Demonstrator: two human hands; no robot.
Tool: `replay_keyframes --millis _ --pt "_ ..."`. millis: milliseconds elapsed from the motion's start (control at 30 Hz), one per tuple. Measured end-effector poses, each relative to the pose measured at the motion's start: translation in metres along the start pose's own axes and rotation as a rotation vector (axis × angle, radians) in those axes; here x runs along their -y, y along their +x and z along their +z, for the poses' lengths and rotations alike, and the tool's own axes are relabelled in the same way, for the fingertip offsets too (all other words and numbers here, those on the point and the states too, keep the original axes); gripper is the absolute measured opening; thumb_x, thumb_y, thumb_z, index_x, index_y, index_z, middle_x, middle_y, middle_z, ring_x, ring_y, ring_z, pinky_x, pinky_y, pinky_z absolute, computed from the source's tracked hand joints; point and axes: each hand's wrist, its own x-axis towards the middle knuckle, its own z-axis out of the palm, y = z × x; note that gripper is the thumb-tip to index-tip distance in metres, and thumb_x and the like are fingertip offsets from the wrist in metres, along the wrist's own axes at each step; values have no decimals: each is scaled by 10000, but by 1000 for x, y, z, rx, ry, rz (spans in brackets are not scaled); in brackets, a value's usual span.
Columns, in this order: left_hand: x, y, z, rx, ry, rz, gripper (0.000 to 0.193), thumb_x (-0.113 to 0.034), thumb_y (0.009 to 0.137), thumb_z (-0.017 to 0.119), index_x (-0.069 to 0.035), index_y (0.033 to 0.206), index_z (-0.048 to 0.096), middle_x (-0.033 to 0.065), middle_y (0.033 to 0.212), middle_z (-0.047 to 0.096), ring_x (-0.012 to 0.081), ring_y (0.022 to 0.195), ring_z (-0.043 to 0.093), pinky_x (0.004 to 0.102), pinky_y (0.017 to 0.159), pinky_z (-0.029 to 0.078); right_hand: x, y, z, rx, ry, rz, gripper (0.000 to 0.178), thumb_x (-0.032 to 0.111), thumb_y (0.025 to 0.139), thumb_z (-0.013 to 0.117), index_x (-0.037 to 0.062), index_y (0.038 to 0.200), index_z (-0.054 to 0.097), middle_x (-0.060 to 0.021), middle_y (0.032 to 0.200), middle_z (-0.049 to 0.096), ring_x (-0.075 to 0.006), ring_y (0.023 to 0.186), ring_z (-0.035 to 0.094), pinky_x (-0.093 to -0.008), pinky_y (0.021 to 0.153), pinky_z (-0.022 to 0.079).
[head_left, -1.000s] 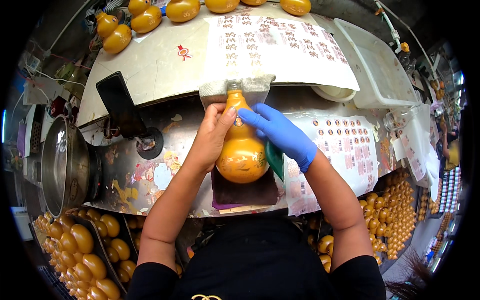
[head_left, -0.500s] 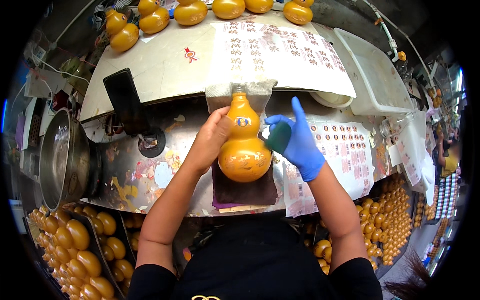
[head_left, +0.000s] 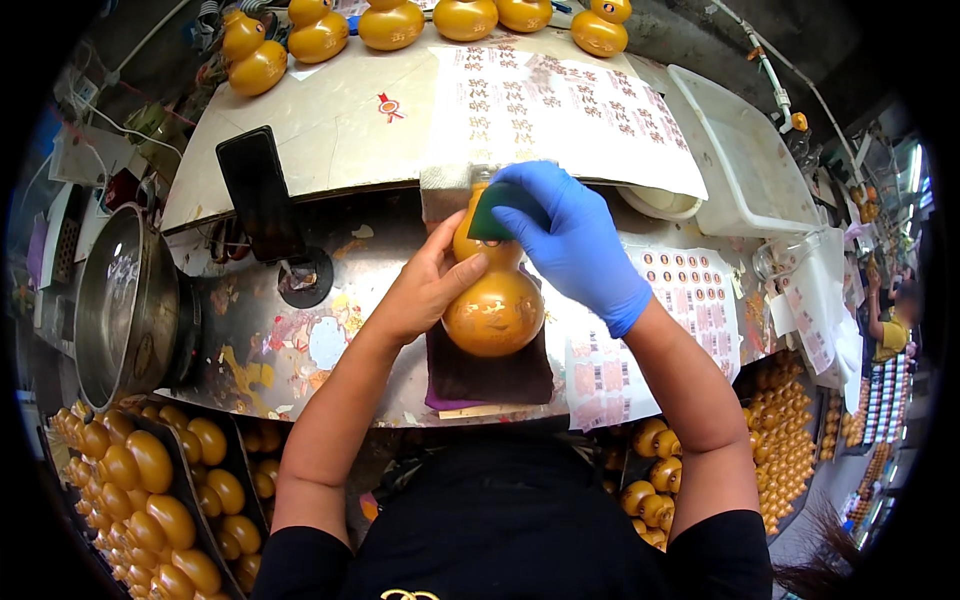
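A yellow-brown gourd-shaped bottle [head_left: 493, 315] lies in front of me on a dark folded cloth [head_left: 490, 378], its neck pointing away. My bare left hand [head_left: 428, 287] grips it from the left side, thumb across its waist. In a blue glove, my right hand [head_left: 575, 235] pinches a dark green flat scraper [head_left: 505, 210] against the bottle's upper bulb. The scraper and glove cover most of that bulb and its emblem. Gold markings show on the lower bulb. Behind the neck rests a pale folded cloth [head_left: 443, 185].
Sheets of printed stickers [head_left: 610, 375] lie right of the bottle; another sheet [head_left: 560, 120] covers the raised board. A phone on a stand [head_left: 258, 195] and a metal pan [head_left: 110, 310] are left. A white plastic tub [head_left: 735, 150] stands right. Several gourd bottles [head_left: 391, 25] line the back.
My right hand has moved up and left, bringing the green scraper from beside the bottle onto its upper bulb. My left hand has shifted slightly down the bottle, its thumb now over the waist.
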Motion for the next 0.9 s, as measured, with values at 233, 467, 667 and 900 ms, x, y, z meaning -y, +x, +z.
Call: replay_keyframes --millis 233,467,667,900 --pt "1 1 -11 48 -222 -37 613 -138 914 522 -12 1462 279 125 1357 478 190 1225 497 321 1049 389 5 -35 1 152 -422 -479 197 99 738 650 144 929 634 -38 903 631 -248 861 616 -366 755 470" --pt "-2 13 4 -103 -38 -39 530 -350 985 513 22 1339 378 128 1252 538 169 1139 544 305 994 422 5 -30 -8 289 -206 -352 200 44 721 705 123 901 669 -25 884 678 -248 810 641 -345 717 496" --pt "2 11 -4 -47 -104 -37 494 -303 994 507 -10 1363 358 105 1244 535 173 1154 542 318 1001 434 -1 -20 -16 98 -134 -450 220 -19 668 711 103 843 659 -61 823 674 -251 780 659 -333 702 510" --pt "2 8 -3 -47 -187 -74 448 -267 1010 465 -22 1369 355 109 1248 528 174 1162 537 322 1007 428 -13 -24 -9 160 -41 -411 205 -41 648 716 80 802 654 -76 794 677 -263 733 669 -331 670 536"
